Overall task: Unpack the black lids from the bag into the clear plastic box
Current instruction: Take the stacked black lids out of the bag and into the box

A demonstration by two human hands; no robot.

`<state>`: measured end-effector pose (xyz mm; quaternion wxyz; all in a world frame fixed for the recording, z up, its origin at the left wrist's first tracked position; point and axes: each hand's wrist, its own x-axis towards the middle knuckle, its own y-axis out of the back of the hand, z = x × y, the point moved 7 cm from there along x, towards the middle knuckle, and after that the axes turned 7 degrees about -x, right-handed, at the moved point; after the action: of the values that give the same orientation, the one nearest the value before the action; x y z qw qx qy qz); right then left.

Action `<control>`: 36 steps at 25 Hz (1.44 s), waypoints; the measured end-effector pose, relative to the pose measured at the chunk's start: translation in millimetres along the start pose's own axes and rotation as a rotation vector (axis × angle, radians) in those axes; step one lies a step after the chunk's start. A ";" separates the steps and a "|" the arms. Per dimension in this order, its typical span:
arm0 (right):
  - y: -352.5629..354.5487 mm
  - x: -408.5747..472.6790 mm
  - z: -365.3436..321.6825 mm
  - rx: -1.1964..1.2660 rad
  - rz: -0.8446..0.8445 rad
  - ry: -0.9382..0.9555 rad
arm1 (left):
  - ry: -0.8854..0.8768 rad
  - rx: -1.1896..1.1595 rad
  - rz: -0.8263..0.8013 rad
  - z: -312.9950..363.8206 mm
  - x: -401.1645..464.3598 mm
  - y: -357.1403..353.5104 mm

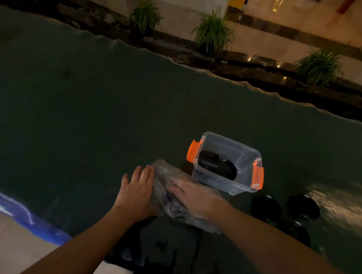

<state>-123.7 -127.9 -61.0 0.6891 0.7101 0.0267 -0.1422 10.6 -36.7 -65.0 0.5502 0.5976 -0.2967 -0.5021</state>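
A clear plastic box point(245, 185) with orange clips stands on the dark green table; a row of black lids point(214, 163) lies inside it at its left end. A crumpled clear plastic bag point(172, 201) lies just left of the box. My left hand point(137, 192) rests flat against the bag's left side, fingers together. My right hand point(193, 197) is inside the bag, seen through the film; what it holds is unclear. Three black lids lie on the table to the right: one point(266, 207), another point(303, 206), a third point(294, 232).
The table's cover point(92, 132) spreads far to the left and back. Its near edge runs along a blue strip point(24, 218) at lower left. Potted plants point(212, 32) stand beyond the far edge. A dark object point(161, 251) sits at the table's front, below the bag.
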 end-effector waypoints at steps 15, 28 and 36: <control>59.5 -130.9 26.1 -0.024 0.004 0.077 | 0.121 0.102 -0.018 -27.0 5.9 5.2; 138.4 -166.7 127.2 -0.042 0.110 -0.181 | -0.250 -0.144 0.214 76.6 37.7 127.1; 132.0 -175.5 151.5 -0.026 0.118 -0.171 | -0.604 -0.010 -0.015 221.5 136.2 96.1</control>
<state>-286.0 -256.1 107.6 0.7053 0.6865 -0.0721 -0.1611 -132.1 -260.9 13.9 0.4360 0.4207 -0.4401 -0.6627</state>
